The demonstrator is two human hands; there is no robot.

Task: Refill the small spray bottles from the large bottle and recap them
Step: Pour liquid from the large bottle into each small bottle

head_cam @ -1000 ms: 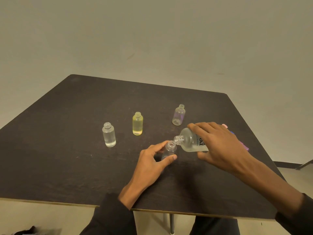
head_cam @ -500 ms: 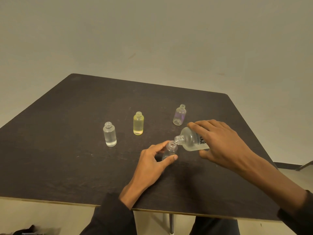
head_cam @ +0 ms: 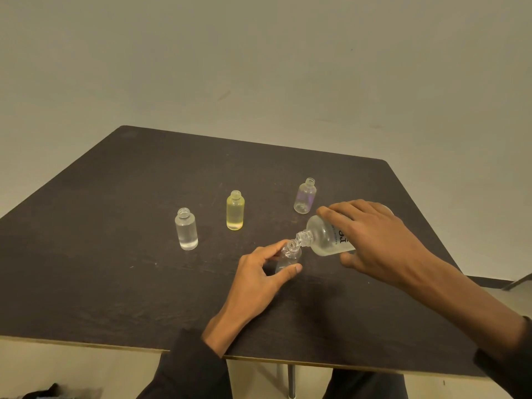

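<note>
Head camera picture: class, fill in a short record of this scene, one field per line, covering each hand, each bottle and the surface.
left hand: steadies the small clear bottle upright on the table
right hand: tilts the large bottle, its mouth at the small bottle's neck
yellow bottle: upright, uncapped, standing apart
purple bottle: upright, uncapped, beyond the large bottle
clear bottle at left: upright, uncapped, a little liquid
table: dark, no caps visible on it
</note>
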